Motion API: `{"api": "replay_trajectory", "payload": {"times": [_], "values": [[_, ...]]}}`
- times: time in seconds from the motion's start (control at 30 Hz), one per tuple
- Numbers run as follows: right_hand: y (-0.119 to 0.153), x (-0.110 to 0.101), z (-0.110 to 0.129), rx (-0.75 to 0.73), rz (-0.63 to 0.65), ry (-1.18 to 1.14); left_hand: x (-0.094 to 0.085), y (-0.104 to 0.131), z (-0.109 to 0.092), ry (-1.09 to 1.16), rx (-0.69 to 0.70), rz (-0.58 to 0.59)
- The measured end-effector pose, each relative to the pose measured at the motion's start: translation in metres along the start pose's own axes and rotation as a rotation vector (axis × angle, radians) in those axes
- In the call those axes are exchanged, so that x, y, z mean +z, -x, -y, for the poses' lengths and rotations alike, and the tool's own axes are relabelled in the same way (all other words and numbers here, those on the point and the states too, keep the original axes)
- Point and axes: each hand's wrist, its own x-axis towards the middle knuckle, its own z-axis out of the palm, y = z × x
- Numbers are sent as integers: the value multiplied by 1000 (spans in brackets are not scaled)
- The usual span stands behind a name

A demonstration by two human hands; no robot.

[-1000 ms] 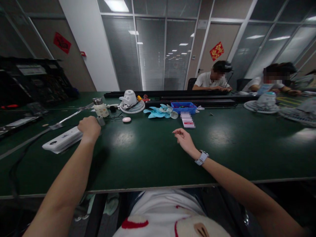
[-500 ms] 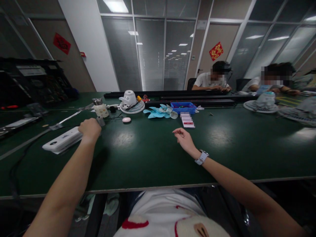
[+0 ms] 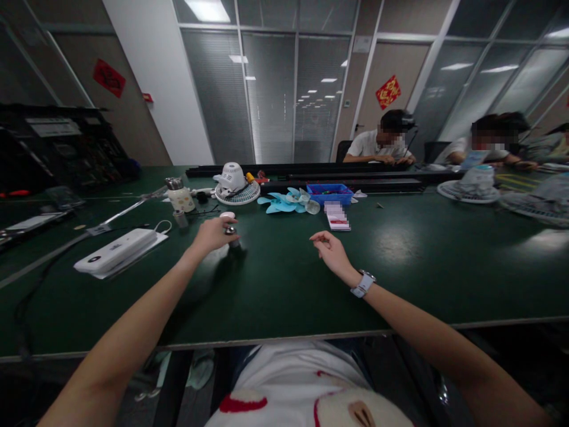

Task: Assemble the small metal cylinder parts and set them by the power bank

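Note:
My left hand (image 3: 214,235) is closed on a small silver metal object (image 3: 232,235), held over the green table (image 3: 275,284). Just behind it lies a pink oval object (image 3: 228,215), partly covered by the fingers. My right hand (image 3: 329,249), with a watch on its wrist, rests on the table with loosely curled fingers apart and nothing in them. A white device (image 3: 116,251) with a cord loop lies at the left. Near it stand a small grey cylinder (image 3: 180,219) and a cream bottle (image 3: 179,196) with a metal lid.
Toward the back are a white fan part (image 3: 232,178), blue fan blades (image 3: 284,201), a blue tray (image 3: 329,193) and a white-and-red card (image 3: 338,217). Dark bars (image 3: 347,185) run behind. People sit across the table at the right, beside more fan parts (image 3: 471,185).
My left hand has moved right from beside the white device, and the silver object now shows in its fingers. The device's cord loop is uncovered. My right hand has stayed in place.

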Motion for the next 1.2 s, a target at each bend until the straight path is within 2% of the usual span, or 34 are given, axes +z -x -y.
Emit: {"api": "replay_trajectory", "payload": {"times": [0.1, 0.17, 0.23, 0.33, 0.5, 0.83, 1.1, 1.2], "values": [[3, 0, 4, -10, 18, 26, 23, 25, -50, 318, 239, 48], [5, 0, 8, -41, 55, 56, 35, 45, -76, 523, 342, 96], [9, 2, 12, -105, 100, 90, 42, 63, -94, 672, 392, 144], [14, 6, 20, -225, 173, 124, 47, 80, -109, 805, 412, 205], [20, 14, 27, -283, 300, 148, 46, 86, -114, 872, 402, 239], [22, 16, 29, -298, 283, 181, 52, 87, -116, 969, 304, 247], [20, 16, 33, -381, 272, 249, 54, 87, -116, 923, 332, 197], [16, 13, 34, -381, 216, 203, 54, 87, -115, 893, 327, 192]]}}
